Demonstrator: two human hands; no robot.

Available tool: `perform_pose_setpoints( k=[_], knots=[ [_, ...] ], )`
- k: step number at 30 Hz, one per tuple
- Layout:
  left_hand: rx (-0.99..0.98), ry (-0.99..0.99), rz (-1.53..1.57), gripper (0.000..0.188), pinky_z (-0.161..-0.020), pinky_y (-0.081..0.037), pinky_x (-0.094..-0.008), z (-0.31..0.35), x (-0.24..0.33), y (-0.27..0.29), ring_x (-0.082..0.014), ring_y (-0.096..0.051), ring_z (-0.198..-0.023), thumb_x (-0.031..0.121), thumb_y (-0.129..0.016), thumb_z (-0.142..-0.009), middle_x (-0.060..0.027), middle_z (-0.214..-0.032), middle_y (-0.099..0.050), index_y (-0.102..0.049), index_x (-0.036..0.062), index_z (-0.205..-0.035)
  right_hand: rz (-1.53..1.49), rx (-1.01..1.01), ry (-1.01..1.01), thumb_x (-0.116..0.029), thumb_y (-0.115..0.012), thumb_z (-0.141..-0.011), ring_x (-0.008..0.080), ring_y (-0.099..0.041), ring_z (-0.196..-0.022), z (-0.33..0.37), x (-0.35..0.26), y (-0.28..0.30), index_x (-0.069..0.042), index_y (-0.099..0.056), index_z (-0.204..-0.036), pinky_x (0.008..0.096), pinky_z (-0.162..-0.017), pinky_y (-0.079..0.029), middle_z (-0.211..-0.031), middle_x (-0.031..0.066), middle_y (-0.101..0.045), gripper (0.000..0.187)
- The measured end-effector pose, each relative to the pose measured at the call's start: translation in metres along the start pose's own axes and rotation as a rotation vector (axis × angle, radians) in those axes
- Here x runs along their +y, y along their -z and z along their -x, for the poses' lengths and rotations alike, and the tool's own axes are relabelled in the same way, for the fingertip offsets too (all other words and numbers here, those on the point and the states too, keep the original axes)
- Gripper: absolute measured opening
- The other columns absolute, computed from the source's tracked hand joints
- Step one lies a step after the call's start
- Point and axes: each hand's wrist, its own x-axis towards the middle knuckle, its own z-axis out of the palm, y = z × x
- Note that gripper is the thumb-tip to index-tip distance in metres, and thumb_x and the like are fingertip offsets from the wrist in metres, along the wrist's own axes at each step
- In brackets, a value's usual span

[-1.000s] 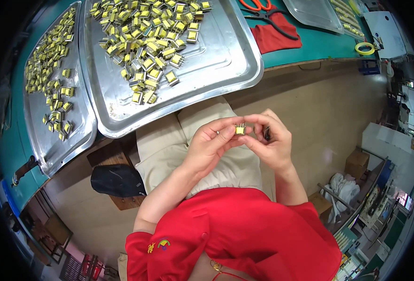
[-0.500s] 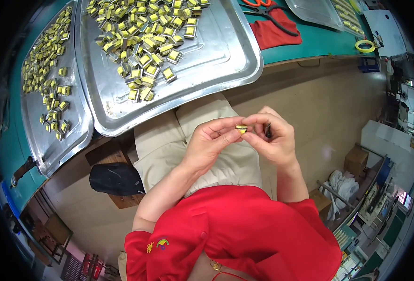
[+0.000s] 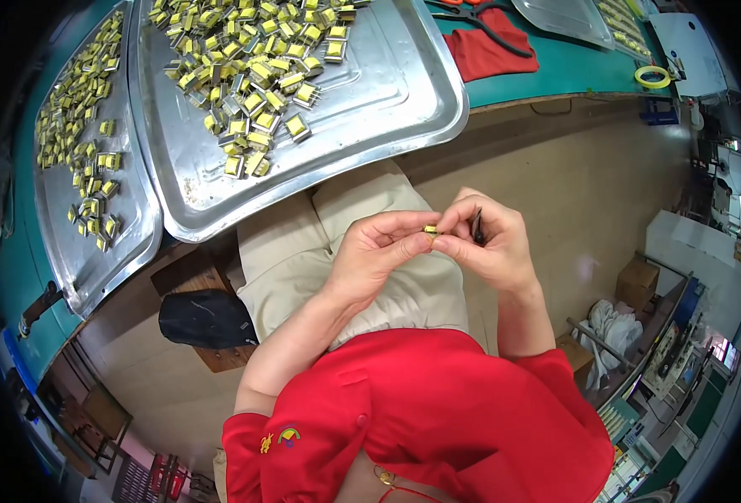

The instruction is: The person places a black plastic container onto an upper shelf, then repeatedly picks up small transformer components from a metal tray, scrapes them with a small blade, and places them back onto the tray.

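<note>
Above my lap, my left hand (image 3: 377, 250) pinches a small yellow-and-dark transformer (image 3: 431, 229) between thumb and fingertips. My right hand (image 3: 492, 239) meets it from the other side, its thumb and forefinger closed at the part. Tucked in the curled fingers of that hand is a slim dark tool (image 3: 478, 227), whose exact kind I cannot make out. Fingertips cover most of the held transformer. Beyond my hands, a pile of similar transformers (image 3: 253, 105) lies in a large metal tray (image 3: 370, 138).
A second metal tray (image 3: 127, 260) at the left holds more transformers. On the green table (image 3: 555, 75), black-handled pliers (image 3: 498, 33) lie over a red cloth (image 3: 488, 59). A yellow tape roll (image 3: 652, 78) sits farther right. Below the table edge is a dark cushion (image 3: 207, 318) on a wooden stool (image 3: 223, 359).
The dark tool in my right hand has tilted more upright and shows more of its length. Less of the held transformer shows between my fingertips. Both hands stay in nearly the same place.
</note>
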Motion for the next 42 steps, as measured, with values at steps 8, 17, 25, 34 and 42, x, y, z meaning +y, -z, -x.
perform_pose_setpoints(
  k=[8, 17, 25, 34, 42],
  knots=[
    [0.035, -0.027, 0.085, 0.030, -0.083, -0.047, -0.0258, -0.005, -0.007, 0.005, -0.0108, -0.059, -0.093, 0.009, -0.059, -0.089, -0.0059, -0.104, -0.064, -0.057, 0.0026, -0.118, 0.039, 0.023, 0.052, 0.007, -0.069, -0.072, 0.0044, -0.040, -0.062, -0.012, -0.017, -0.001, 0.002, -0.060, -0.093, 0.0184, -0.054, -0.032, -0.075, -0.0013, -0.045, 0.023],
    [0.096, 0.005, 0.235, 0.029, -0.082, -0.048, -0.0261, 0.000, -0.003, 0.010, -0.0106, -0.058, -0.092, 0.019, -0.050, -0.095, -0.0043, -0.104, -0.061, -0.053, 0.0028, -0.119, 0.590, 0.056, 0.488, 0.002, -0.072, -0.070, 0.0133, -0.056, -0.063, -0.093, -0.063, -0.046, 0.000, -0.063, -0.089, 0.0243, -0.050, -0.043, -0.078, 0.0064, -0.056, 0.021],
    [0.089, -0.008, 0.406, 0.020, -0.083, -0.049, -0.0294, 0.000, -0.003, 0.015, -0.0138, -0.058, -0.088, 0.016, -0.046, -0.096, -0.0053, -0.099, -0.058, -0.054, 0.0015, -0.107, 0.911, -0.023, 0.522, -0.006, -0.072, -0.071, 0.0227, -0.061, -0.066, -0.118, -0.058, -0.071, -0.001, -0.063, -0.092, 0.0301, -0.057, -0.049, -0.079, 0.0089, -0.059, 0.023],
    [0.043, -0.131, 0.077, 0.023, -0.070, -0.047, -0.0252, 0.004, -0.001, 0.010, -0.0105, -0.056, -0.085, 0.012, -0.053, -0.093, -0.0053, -0.095, -0.061, -0.054, 0.0024, -0.113, 0.477, 0.133, 0.273, 0.003, -0.064, -0.080, 0.0062, -0.054, -0.066, -0.055, -0.067, -0.033, 0.004, -0.063, -0.091, 0.0180, -0.055, -0.041, -0.081, 0.0044, -0.058, 0.011],
    [0.064, -0.441, -0.271, 0.044, -0.069, -0.043, -0.0190, 0.003, 0.000, -0.006, -0.0063, -0.047, -0.076, -0.011, -0.066, -0.076, -0.0015, -0.100, -0.051, -0.054, 0.0012, -0.117, -0.124, 0.134, -0.117, -0.005, -0.063, -0.086, 0.0027, -0.049, -0.067, -0.006, -0.013, -0.017, 0.003, -0.063, -0.088, 0.0177, -0.058, -0.037, -0.078, -0.0006, -0.058, 0.009]
  ],
)
